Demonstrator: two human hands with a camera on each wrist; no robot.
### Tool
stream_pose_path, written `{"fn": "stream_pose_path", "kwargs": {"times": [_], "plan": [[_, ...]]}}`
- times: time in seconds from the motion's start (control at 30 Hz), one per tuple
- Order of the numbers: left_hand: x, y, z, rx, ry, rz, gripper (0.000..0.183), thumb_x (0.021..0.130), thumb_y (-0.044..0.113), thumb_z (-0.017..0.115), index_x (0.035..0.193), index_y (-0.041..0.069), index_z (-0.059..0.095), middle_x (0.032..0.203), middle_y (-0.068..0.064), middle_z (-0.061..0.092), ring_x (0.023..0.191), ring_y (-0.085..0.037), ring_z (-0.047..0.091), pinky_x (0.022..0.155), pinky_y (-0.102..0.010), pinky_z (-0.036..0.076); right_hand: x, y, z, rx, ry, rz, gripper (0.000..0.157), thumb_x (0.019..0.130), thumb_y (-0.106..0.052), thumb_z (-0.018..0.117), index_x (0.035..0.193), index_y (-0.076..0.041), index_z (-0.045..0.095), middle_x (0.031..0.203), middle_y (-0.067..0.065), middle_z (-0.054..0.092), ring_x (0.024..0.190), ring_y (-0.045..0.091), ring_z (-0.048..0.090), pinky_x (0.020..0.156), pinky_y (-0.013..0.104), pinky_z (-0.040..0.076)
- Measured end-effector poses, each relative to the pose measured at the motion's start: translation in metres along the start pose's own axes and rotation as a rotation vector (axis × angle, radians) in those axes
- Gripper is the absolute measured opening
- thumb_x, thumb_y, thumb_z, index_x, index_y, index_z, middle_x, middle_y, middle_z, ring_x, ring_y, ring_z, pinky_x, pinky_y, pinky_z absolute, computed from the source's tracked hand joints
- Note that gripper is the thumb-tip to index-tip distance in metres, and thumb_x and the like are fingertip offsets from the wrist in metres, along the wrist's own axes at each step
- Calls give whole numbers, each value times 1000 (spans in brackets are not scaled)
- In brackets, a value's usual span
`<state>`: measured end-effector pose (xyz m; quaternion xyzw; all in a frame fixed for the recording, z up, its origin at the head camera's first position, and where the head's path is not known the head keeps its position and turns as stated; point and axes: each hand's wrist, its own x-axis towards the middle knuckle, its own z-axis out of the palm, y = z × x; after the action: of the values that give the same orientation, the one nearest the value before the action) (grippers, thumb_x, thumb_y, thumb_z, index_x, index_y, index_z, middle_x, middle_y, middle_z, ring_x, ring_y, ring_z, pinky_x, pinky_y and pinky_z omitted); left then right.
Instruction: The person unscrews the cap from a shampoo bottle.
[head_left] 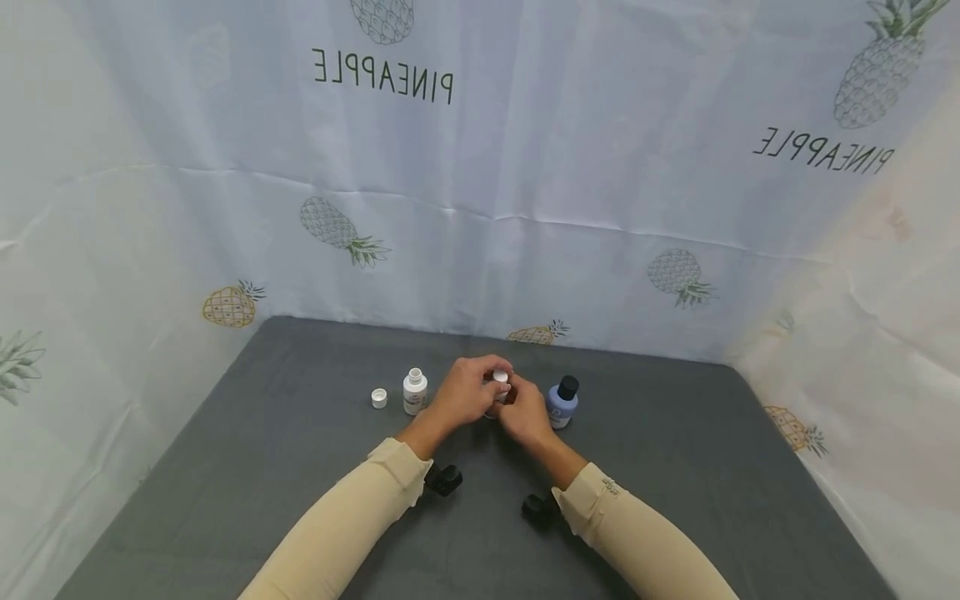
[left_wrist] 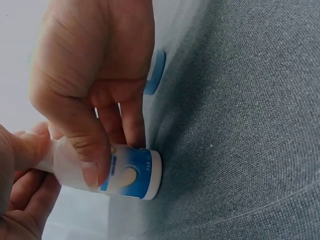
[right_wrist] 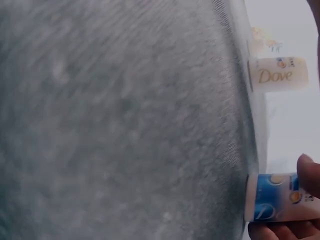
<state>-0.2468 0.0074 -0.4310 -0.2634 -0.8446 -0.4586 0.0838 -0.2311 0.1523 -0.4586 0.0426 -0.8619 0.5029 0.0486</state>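
Observation:
My left hand (head_left: 459, 393) grips the body of a small white bottle with a blue label (left_wrist: 135, 172), thumb across its front. It stands upright on the table. My right hand (head_left: 528, 414) pinches the white cap (head_left: 500, 377) at the bottle's top. The left wrist view shows the right fingers (left_wrist: 37, 195) around that end. In the right wrist view, the bottle's lower part shows beside a gripping thumb. To the left stands an uncapped white bottle (head_left: 415, 392), lettered Dove, with a loose white cap (head_left: 379, 398) lying left of it.
A lavender bottle with a black cap (head_left: 562, 403) stands just right of my right hand. The dark grey table (head_left: 337, 500) ends at a pale curtain with pineapple prints (head_left: 480, 267) behind and at both sides. Black wrist devices (head_left: 447, 481) hang below both sleeves.

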Motion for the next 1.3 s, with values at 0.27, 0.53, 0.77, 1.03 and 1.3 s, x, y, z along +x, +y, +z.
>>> {"fn": "stream_pose_path", "kwargs": {"times": [0.27,0.53,0.77,1.03,1.3], "plan": [[3,5,-2,-16,23,-44,18,96,5,72,113,8,76,110,-13,78,96,-27,74,84,-45,60,1,2,-1,-24,11,-45,30,85,-2,76,115,-1,74,99,16,79,79,16,67,68,28,55],[4,6,-5,-23,37,-25,18,96,4,72,112,7,77,109,-12,79,90,-26,75,80,-41,61,2,-1,-3,-75,12,-88,26,86,-5,79,112,-4,75,98,13,79,79,16,68,70,29,56],[4,12,-10,-33,37,-23,20,95,4,72,114,6,77,111,-12,79,92,-27,76,80,-41,62,2,-6,-5,-97,30,-120,23,84,-5,81,106,-4,76,91,12,79,75,14,66,67,28,55],[5,16,-14,-29,48,-9,20,95,3,72,114,5,77,111,-12,79,94,-27,77,81,-41,63,0,-10,-7,-92,29,-122,22,85,-4,80,107,-3,75,93,13,78,76,16,65,66,28,55],[5,23,-19,-62,55,-17,19,95,3,71,114,5,77,111,-12,79,95,-27,77,82,-41,63,-5,-20,-13,-100,21,-131,25,88,-6,79,113,-4,75,98,14,79,80,19,69,68,32,59]]}}
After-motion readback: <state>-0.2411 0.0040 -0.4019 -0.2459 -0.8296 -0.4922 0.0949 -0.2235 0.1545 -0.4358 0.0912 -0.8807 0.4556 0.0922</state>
